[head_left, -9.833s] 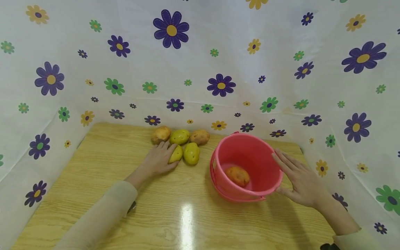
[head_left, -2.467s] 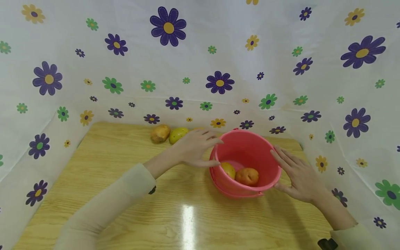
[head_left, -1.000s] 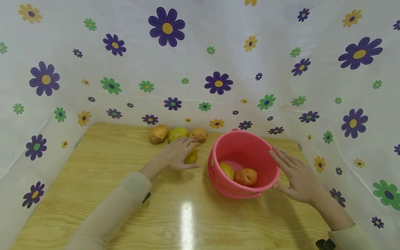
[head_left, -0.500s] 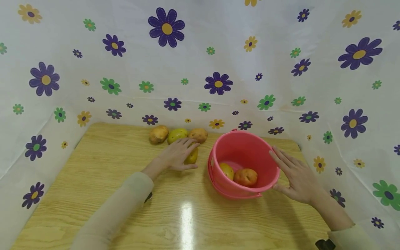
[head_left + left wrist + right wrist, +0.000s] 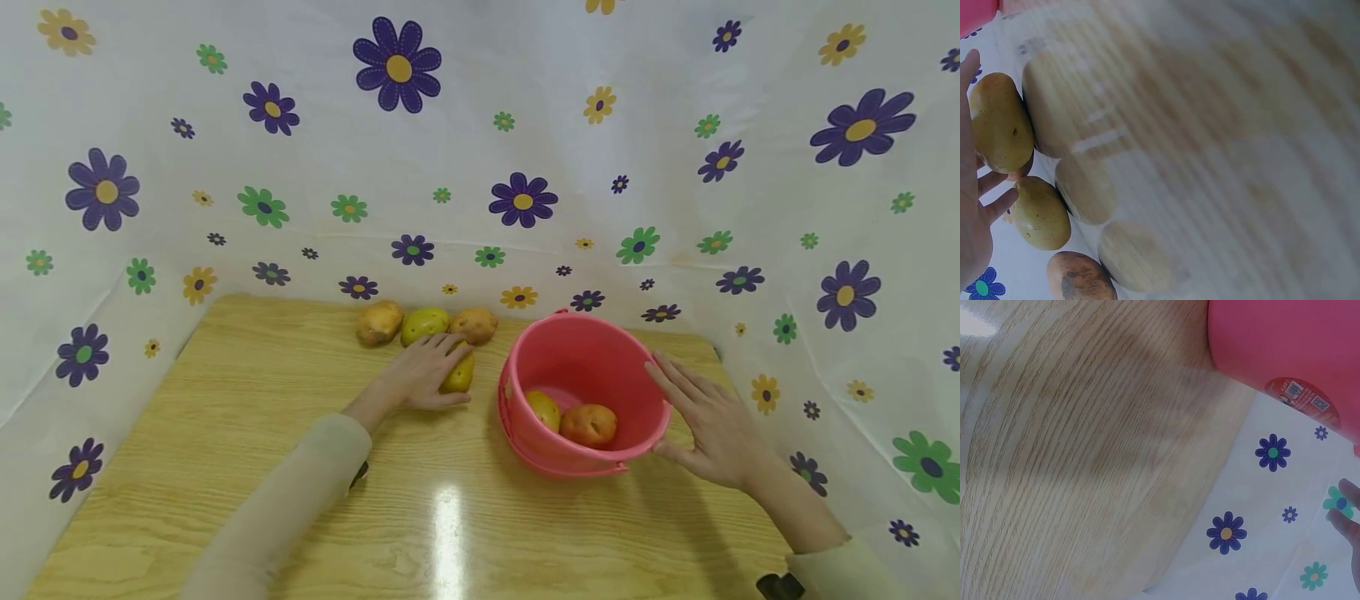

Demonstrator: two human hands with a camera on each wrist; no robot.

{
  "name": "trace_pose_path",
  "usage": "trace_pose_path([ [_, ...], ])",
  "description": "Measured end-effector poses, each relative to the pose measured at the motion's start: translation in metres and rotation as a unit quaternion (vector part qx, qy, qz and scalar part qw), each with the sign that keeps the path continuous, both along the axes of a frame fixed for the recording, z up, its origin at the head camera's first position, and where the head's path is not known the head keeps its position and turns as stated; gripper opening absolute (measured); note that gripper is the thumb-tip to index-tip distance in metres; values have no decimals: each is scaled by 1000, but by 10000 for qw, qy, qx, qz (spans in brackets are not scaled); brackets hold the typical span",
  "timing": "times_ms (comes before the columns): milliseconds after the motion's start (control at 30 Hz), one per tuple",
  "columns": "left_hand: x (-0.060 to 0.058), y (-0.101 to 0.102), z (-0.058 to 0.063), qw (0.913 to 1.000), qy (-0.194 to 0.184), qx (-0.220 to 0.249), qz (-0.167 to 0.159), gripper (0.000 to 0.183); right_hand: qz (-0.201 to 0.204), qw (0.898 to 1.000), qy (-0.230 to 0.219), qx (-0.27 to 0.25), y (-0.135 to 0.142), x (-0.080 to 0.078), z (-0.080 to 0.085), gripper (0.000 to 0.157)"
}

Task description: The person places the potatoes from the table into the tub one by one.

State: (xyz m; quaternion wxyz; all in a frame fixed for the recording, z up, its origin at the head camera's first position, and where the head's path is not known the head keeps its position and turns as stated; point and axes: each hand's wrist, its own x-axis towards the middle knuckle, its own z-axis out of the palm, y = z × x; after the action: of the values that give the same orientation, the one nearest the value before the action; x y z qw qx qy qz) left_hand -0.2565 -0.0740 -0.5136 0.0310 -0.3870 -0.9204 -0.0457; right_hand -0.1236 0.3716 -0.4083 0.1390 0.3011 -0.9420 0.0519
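Note:
In the head view my left hand [image 5: 420, 371] reaches over a yellow-green potato [image 5: 459, 375], its thumb on the near side and its fingers on the far side. The left wrist view has the same potato [image 5: 1000, 122] on the table beside the spread thumb and fingers. My right hand [image 5: 716, 425] rests with straight fingers against the right rim of a pink bucket [image 5: 600, 367]. Inside that bucket lie a yellow potato [image 5: 543, 408] and an orange-brown potato [image 5: 590, 425]. Only fingertips of the right hand [image 5: 1347, 528] show in the right wrist view.
Behind the left hand, a row along the table's back edge holds a brown potato [image 5: 379, 323], a green potato [image 5: 424, 323] and another brown potato [image 5: 474, 324]. A flower-printed cloth [image 5: 450, 150] surrounds the wooden table [image 5: 390, 517].
A yellow potato has come into the bucket beside the first one. My left hand has gone from the bucket back to the front potato and drawn slightly closer round it. The right hand stays at the rim.

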Motion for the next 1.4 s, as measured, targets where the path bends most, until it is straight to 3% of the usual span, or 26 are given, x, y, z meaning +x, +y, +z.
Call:
trace_pose_path([
  [533,2,0,-1,9998,171,69,-58,79,105,9999,72,-115,0,0,0,98],
  [1100,1,0,0,10000,-36,42,-3,79,100,9999,47,-106,0,0,-1,97],
  [1400,4,1,0,9998,120,-42,-165,76,33,10000,-18,-67,-2,1,2,98],
])
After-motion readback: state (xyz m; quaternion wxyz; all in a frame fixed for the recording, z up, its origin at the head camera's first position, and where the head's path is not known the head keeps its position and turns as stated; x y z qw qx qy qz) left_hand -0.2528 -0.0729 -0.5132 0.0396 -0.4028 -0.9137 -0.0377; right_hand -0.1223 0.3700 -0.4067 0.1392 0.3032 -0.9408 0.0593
